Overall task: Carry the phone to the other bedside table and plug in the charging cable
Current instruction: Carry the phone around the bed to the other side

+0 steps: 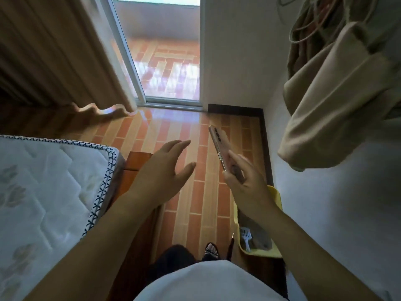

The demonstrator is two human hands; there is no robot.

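Note:
My right hand (243, 179) grips the lower end of a pinkish-gold phone (219, 142), held edge-on with its camera lenses facing up and left, above the tiled floor. My left hand (165, 166) hovers open beside it, fingers spread, holding nothing, just past the corner of the bed. No bedside table or charging cable is in sight.
A bare white mattress (47, 181) on a wooden bed frame (138, 161) fills the left. A yellow bin (275, 253) stands by the right wall. A beige bag (338, 101) hangs on the wall at right. Ahead are a curtain (54, 51) and a glass sliding door (169, 61). A strip of orange tiled floor (195, 203) runs between bed and wall.

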